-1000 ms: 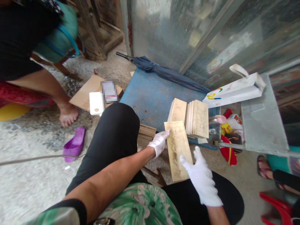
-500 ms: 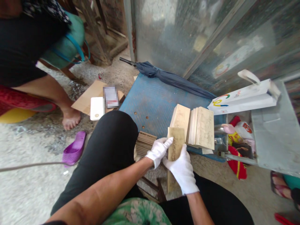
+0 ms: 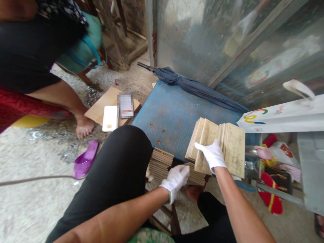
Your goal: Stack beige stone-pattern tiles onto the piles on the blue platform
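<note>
Both my hands wear white gloves. My right hand (image 3: 212,154) presses a beige tile (image 3: 204,145) against the upright row of beige tiles (image 3: 231,148) standing on the blue platform (image 3: 167,111); its fingers curl over the tile's top edge. My left hand (image 3: 176,179) rests with fingers loosely bent on a low stack of tiles (image 3: 162,163) lying beside my black-clad knee.
A folded dark umbrella (image 3: 197,88) lies along the platform's far edge. A white paper bag (image 3: 286,116) and red packets (image 3: 272,199) are at the right. Another person's bare foot (image 3: 84,126), a purple slipper (image 3: 86,159), cardboard (image 3: 106,103) and a white phone (image 3: 110,118) lie left.
The beige tile I held in both hands went forward and now leans on the upright row under my right hand. My left hand let go and dropped to the low stack.
</note>
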Motion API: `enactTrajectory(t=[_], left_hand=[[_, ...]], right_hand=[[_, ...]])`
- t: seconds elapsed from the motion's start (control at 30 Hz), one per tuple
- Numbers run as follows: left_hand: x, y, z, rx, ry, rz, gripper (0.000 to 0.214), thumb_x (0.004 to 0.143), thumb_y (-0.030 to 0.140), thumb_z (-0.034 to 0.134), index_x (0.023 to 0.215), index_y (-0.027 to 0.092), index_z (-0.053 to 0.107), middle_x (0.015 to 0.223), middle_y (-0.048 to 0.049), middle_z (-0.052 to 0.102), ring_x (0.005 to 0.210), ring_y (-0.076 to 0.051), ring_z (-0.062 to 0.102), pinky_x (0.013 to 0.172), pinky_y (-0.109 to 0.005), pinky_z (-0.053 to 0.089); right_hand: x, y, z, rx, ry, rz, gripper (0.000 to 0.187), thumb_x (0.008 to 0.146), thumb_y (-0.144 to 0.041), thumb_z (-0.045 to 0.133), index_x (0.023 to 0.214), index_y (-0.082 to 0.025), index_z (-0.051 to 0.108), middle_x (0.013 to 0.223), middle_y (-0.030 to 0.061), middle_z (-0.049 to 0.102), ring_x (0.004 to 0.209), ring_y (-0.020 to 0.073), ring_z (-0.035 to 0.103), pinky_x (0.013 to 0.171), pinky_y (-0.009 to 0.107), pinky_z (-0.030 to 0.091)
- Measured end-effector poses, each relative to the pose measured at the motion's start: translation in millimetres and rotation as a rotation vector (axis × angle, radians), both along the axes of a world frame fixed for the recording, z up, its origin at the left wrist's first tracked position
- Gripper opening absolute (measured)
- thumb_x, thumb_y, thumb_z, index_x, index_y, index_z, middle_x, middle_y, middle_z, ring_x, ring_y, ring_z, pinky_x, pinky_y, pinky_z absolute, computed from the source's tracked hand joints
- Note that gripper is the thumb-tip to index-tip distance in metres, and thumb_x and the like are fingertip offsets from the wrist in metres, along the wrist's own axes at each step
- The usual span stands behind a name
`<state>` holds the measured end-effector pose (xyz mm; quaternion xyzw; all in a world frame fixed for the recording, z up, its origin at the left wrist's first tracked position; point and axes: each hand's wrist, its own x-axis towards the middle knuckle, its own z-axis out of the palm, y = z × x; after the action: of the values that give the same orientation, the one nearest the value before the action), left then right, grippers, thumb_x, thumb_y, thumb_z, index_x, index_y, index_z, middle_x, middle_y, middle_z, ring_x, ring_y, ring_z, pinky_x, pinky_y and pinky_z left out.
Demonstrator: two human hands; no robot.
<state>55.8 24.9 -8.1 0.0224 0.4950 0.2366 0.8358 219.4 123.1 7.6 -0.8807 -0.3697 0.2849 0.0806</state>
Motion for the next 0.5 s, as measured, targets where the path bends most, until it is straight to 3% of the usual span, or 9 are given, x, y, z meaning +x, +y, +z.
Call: enactTrajectory(t=[0.27, 0.5], left_hand=[[3.5, -12.6, -3.6, -0.023, 0.019, -0.078, 0.054, 0.061, 0.062, 0.076, 0.085, 0.017, 0.056, 0.060, 0.0068, 0.045, 0.050, -0.004, 0.036, 0.050, -0.021, 0.022], [6.2, -18.4, -11.5, -0.029, 0.072, -0.098, 0.057, 0.058, 0.062, 0.077, 0.086, 0.016, 0.059, 0.065, 0.0043, 0.050, 0.055, -0.007, 0.041, 0.055, -0.023, 0.029]], right_hand=[[3.8, 37.8, -31.2, -0.123, -0.177, -0.002, 0.133, 0.052, -0.055, 0.086, 0.151, 0.005, 0.021, 0.142, 0.0346, 0.044, 0.130, 0.0422, 0.048, 0.106, 0.044, 0.041], [-2.7, 45.3, -37.5, -0.178, -0.244, -0.012, 0.135, 0.057, -0.061, 0.082, 0.152, 0.006, 0.014, 0.140, 0.0345, 0.046, 0.130, 0.0406, 0.048, 0.105, 0.043, 0.042]])
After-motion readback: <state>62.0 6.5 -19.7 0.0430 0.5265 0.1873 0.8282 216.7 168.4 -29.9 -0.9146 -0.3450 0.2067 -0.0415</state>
